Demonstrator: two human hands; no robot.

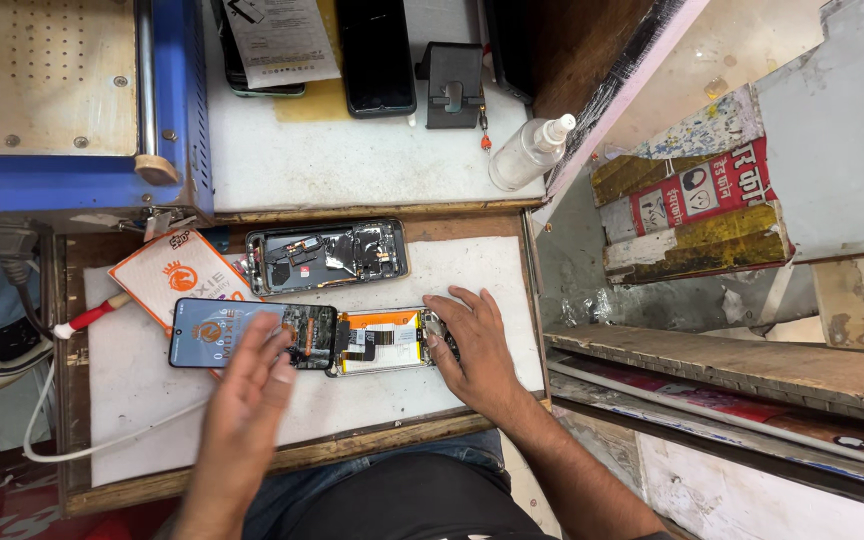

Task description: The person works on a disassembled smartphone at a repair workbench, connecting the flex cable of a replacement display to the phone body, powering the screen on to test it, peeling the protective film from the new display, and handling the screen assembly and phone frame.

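Under the right hand (474, 345) lies an opened phone (382, 340), orange inside.

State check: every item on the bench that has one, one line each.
Opened phone: back off, internals exposed, flat on mat.
Detached screen: lying face up beside it.
Second phone frame: open, internals exposed.
Spray bottle: lying on its side.
Right hand: fingers resting on opened phone.
Left hand: open, hovering, blurred.

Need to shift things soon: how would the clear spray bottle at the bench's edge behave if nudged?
The spray bottle lies on its side, so it would likely roll. It looks like thin plastic, probably light. It sits by the bench edge, so it might drop off.
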